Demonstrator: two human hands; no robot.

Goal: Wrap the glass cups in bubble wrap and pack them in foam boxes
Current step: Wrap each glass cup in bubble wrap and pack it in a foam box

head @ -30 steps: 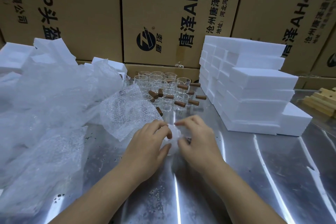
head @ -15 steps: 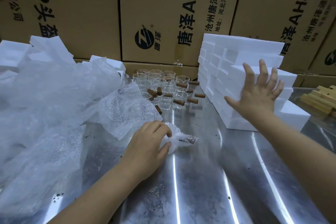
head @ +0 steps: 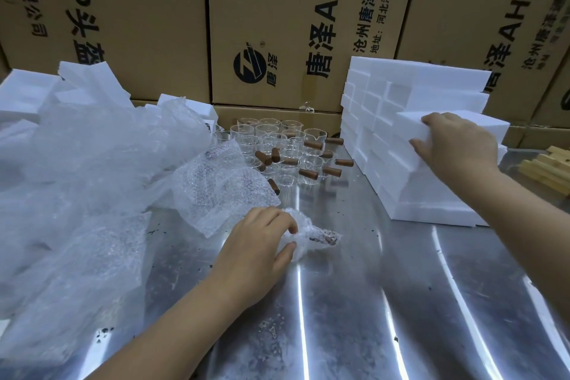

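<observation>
My left hand (head: 260, 242) grips a glass cup wrapped in bubble wrap (head: 311, 236) lying on the steel table; its brown handle shows faintly through the wrap on the right. My right hand (head: 456, 140) holds a white foam box (head: 410, 125) on the stepped stack of foam boxes (head: 410, 194) at the right, thumb on its front face and fingers over its top. Several bare glass cups with brown handles (head: 287, 151) stand clustered at the table's back middle. A loose sheet of bubble wrap (head: 222, 185) lies just beyond my left hand.
A big heap of bubble wrap and plastic film (head: 77, 188) covers the table's left side, with more foam pieces (head: 27, 92) behind it. Printed cardboard cartons (head: 277, 25) wall off the back. Wooden blocks (head: 549, 166) lie at the far right. The steel table (head: 370, 302) shines in front.
My right hand left the wrapped cup, swung to the right and now holds a foam box on the stack. My left hand stayed on the wrapped cup.
</observation>
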